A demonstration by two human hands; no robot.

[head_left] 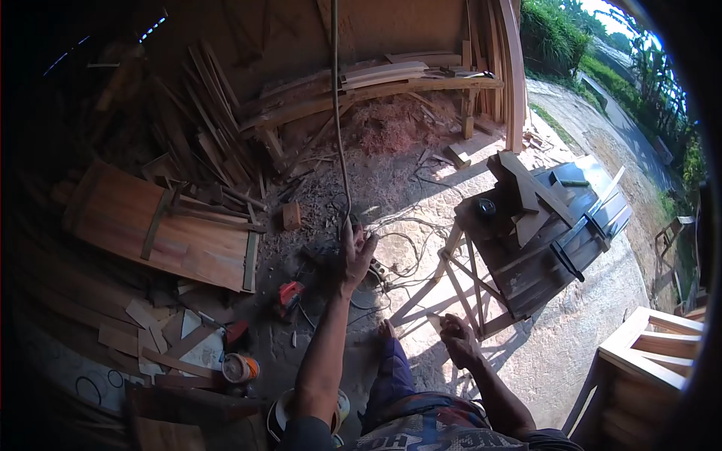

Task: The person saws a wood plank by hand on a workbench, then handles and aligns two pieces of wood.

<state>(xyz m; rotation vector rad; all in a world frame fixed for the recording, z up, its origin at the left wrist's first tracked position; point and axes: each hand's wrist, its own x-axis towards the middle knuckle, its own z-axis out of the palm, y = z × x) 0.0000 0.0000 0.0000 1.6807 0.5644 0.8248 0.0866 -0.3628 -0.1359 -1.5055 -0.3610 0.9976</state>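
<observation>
Cable [340, 113], 1 length, long and thin: runs from 12 o'clock down to the centre, meeting the fingers of the left hand [355, 254]. Left grip: at the cable's lower visible end; cannot tell whether clenched on it. Right hand [462, 344], 5 o'clock: grip clenched around 1 small pale piece [435, 322]. Tabletop [519, 279], 3 o'clock: dark, bearing brown wooden pieces [515, 176]. Red tool [289, 295], between 7 and 8 o'clock. Wooden panel [119, 214], 9 o'clock. Pale wooden frame [630, 331], 4 o'clock.
</observation>
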